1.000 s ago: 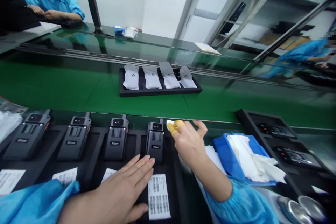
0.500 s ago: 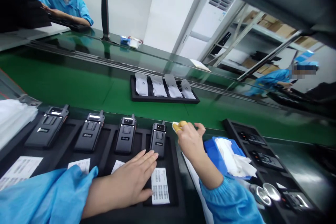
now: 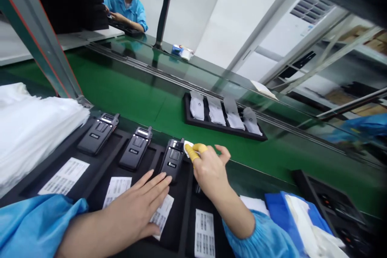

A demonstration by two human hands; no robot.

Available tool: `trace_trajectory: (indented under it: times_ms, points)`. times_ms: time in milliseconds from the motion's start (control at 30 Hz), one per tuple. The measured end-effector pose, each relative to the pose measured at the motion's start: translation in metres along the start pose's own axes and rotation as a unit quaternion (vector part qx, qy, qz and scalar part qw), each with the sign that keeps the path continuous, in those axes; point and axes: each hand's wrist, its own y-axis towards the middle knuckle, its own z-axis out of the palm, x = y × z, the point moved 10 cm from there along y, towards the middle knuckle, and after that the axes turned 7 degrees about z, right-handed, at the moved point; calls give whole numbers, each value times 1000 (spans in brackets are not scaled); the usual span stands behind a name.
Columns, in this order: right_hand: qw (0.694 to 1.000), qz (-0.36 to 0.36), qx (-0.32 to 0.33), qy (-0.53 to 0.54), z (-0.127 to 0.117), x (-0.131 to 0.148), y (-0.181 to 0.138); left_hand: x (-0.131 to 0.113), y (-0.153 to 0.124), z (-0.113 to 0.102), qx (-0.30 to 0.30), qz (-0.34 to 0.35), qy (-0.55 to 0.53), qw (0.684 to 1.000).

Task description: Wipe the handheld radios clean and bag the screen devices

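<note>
Yellow finger covers (image 3: 191,152) on the right hand (image 3: 210,171), and those fingers are pinched together on a small white cloth (image 3: 187,145), right up beside the stubby aerial of the third radio (image 3: 174,154) from the left! That radio lies clip side up in its slot of the black tray (image 3: 183,213), Riton lettering showing. At its lower end, the left hand (image 3: 142,205): palm down, fingers stretched and slightly fanned, thumb well apart, fingertips seemingly against the casing. It partly covers a printed label (image 3: 164,211). Two more radios (image 3: 136,149) lie to the left, both in the same tray. Beyond, on the green surface (image 3: 145,100), a second tray (image 3: 225,130) carries four white pouches (image 3: 198,107). White sheets (image 3: 36,133) are heaped at far left, a blue packet (image 3: 275,205) of white wipes (image 3: 302,219) sits at right, and across the way there's a co-worker (image 3: 130,10) in blue.
</note>
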Motion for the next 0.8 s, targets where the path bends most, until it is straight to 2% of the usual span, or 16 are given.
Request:
trace_trajectory:
  times_ms: [133,267,433,600,800]
  points:
    - [998,-54,-7,30,15,21,7,8,5,10,12,-9,-18,1000]
    - [994,-73,11,85,24,19,9,10,4,17,28,-20,-36,999]
    - [993,-77,19,88,23,9,5,11,3,12,-7,-9,-49,999]
    - [990,-117,0,75,23,27,11,8,5,15,35,-4,-9,999]
    - [997,-55,1,44,24,11,9,5,4,14,3,7,21,1000]
